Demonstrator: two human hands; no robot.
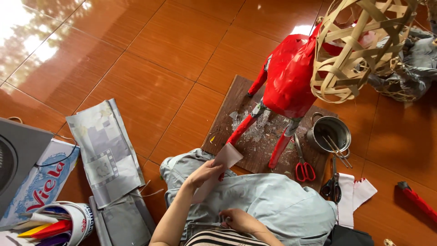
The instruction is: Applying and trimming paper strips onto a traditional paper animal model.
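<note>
— What is the left hand (205, 172) holding?

— A strip of pale paper (218, 171), whitish with a faint pink tint. It runs slantwise, its upper end squared off and reaching the edge of a wooden board, its lower end trailing down over the lap.

— How is it held?

— Pinched about midway along its length, fingers curled round its edge.

— And the right hand (239, 219)?

— Low on the lap, fingers closed on something small that cannot be made out.

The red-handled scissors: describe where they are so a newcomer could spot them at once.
Start at the dark wooden board under the red papier-mache figure. At the board's near right corner, beside the metal pot, lie the red-handled scissors. The black-handled scissors lie just right, off the board; only the handle colour separates them.
</note>
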